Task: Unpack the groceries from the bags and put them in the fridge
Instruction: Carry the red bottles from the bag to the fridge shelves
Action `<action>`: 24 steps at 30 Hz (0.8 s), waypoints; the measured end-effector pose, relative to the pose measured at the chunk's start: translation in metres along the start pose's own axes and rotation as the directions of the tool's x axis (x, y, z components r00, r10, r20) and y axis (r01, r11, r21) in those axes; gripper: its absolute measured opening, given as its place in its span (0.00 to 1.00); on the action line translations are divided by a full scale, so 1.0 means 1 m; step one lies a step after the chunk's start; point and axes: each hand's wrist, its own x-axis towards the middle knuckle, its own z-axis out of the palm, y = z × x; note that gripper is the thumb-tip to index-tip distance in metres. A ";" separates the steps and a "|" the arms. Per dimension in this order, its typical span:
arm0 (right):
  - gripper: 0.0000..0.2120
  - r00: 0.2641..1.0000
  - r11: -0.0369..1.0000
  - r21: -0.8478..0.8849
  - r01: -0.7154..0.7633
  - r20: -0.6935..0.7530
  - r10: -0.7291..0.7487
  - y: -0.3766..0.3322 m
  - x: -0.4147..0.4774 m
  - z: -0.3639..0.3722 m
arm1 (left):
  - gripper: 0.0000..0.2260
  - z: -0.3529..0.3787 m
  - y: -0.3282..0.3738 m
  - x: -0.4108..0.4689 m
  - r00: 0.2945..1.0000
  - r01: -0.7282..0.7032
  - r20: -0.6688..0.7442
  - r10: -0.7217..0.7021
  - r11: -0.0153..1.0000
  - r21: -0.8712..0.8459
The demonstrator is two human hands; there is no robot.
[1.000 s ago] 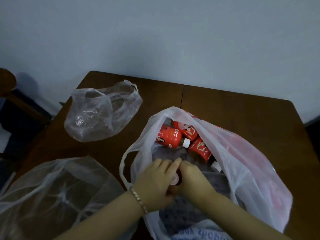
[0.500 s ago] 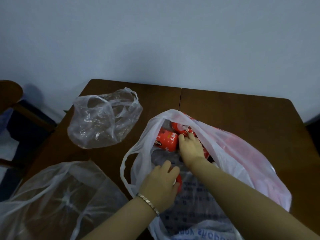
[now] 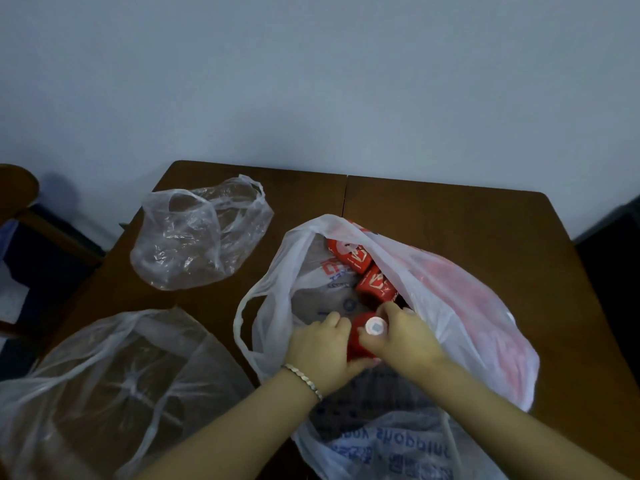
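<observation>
A white plastic shopping bag (image 3: pixel 460 306) lies open on the brown table (image 3: pixel 450 220). Inside it lie red-labelled bottles (image 3: pixel 375 284). Both my hands are inside the bag's mouth around one red bottle (image 3: pixel 360 336) with a white cap, its cap facing up. My left hand (image 3: pixel 322 348), with a bracelet at the wrist, grips the bottle from the left. My right hand (image 3: pixel 401 337) holds it from the right, fingers by the cap. The bottle's lower part is hidden by my hands.
Two clear plastic bags lie on the table: a crumpled one (image 3: pixel 201 233) at the back left and a larger one (image 3: pixel 114 386) at the front left. A dark chair (image 3: pixel 31 237) stands left of the table. A pale wall rises behind.
My right hand drew back from the far bottles to the near one. Both hands now hold a red bottle whose white cap shows. The camera tilted slightly.
</observation>
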 end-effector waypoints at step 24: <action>0.14 0.966 0.954 -0.164 0.250 0.109 -0.235 0.020 -0.015 -0.005 | 0.14 0.012 0.020 0.021 0.967 -0.173 -0.153 0.202 0.968 0.181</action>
